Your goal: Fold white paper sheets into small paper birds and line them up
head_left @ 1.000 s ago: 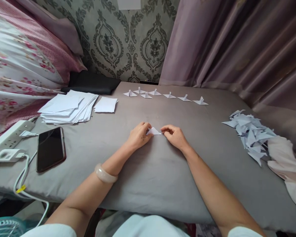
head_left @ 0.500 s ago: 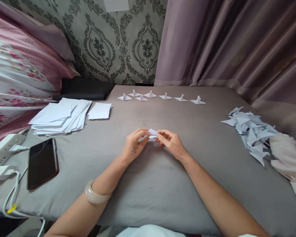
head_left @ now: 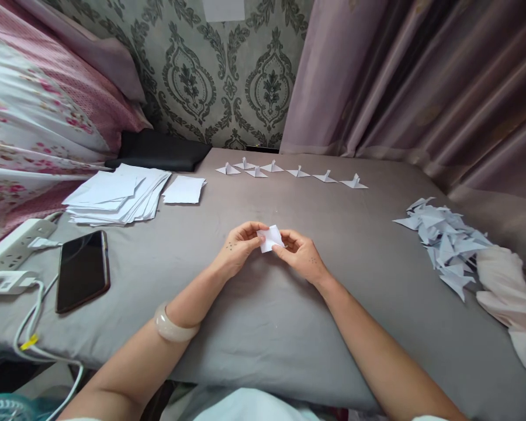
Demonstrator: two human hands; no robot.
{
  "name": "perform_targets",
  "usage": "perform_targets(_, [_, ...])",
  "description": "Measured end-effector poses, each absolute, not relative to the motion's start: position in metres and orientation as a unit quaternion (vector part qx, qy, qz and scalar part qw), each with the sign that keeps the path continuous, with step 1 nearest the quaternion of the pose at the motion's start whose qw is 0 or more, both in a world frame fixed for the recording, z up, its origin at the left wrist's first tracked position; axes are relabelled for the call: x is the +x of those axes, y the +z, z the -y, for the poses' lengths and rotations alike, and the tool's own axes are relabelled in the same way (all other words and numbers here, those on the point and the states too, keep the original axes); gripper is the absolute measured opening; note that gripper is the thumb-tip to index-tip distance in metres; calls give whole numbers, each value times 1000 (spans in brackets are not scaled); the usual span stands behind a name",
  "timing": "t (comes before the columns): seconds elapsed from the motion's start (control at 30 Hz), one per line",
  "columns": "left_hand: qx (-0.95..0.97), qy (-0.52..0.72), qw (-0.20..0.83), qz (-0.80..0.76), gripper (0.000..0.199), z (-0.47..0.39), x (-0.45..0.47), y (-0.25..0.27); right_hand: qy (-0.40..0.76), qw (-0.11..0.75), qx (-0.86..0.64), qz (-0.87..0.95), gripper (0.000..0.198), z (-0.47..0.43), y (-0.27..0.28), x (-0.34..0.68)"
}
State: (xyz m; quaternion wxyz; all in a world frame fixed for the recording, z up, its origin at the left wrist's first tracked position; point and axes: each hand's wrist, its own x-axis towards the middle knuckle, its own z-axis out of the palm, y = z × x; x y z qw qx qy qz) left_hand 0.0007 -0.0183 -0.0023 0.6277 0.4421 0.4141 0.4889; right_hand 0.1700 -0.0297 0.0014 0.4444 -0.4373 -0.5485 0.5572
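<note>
A small folded piece of white paper is held up between both hands, over the middle of the grey-covered table. My left hand pinches its left side, thumb in front and fingers behind. At the right edge, my right hand grips it between thumb and fingers, the thumb near the lower corner. The paper's broad face is turned toward me and looks roughly square, with a crease across it. Fingertips behind the paper are hidden.
Several folded paper birds stand along the back. A heap of folded paper pieces lies right, beside a pale cloth. At left are a stack of paper sheets, a smaller stack, a phone and a power strip.
The folded paper has been turned so that a wider, squarer face shows. Both hands have shifted their hold slightly. The camera view has tilted and moved a little.
</note>
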Motion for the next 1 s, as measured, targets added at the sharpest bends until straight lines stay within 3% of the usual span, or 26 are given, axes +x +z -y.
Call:
perform_targets(0.43, [395,479,707,-337,24,22,3,9,736,410,-357,405,30,28,5,179])
perform_targets(0.7, [400,472,711,-334,24,21,2,7,730,412,-364,407,27,28,7,178])
perform_targets(0.83, [492,454,647,-365,31,22,1,4,677,432,-447,393,29,25,3,175])
perform_targets(1.0, [702,424,390,-419,44,26,1,4,621,474,-484,394,40,23,1,173])
